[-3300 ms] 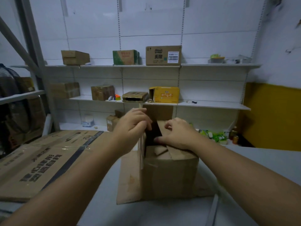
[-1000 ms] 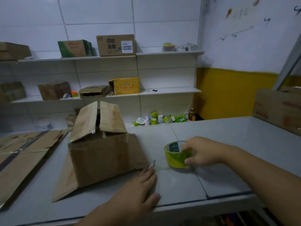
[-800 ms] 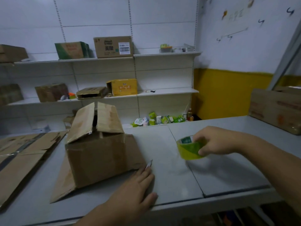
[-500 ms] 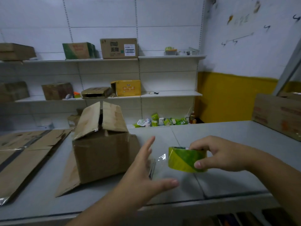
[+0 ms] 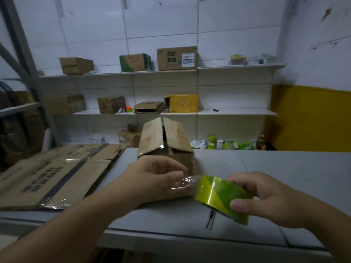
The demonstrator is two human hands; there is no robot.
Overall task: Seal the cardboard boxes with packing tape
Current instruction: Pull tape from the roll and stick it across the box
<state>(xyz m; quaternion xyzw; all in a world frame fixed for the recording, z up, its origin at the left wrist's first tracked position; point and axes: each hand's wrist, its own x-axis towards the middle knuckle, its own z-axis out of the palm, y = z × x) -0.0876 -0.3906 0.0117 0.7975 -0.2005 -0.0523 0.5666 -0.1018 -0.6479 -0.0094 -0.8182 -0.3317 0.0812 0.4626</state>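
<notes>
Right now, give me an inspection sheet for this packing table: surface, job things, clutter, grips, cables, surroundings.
Surface: grey table.
Job's things: cardboard box, top flaps raised, not closed; yellow-green tape roll held above the table, clear tape end pulled out.
Clutter: flattened cartons at left; thin dark item, too blurred to name.
Grips: left hand pinches the tape end; right hand holds the tape roll.
Cables: nothing seen.
Surroundings: wall shelves with boxes; yellow wall panel at right.

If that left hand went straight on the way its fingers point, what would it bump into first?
Most likely the yellow-green tape roll, gripped by the right hand; the left hand points rightward at it, pinching the loose tape end. Depth is hard to judge.
</notes>
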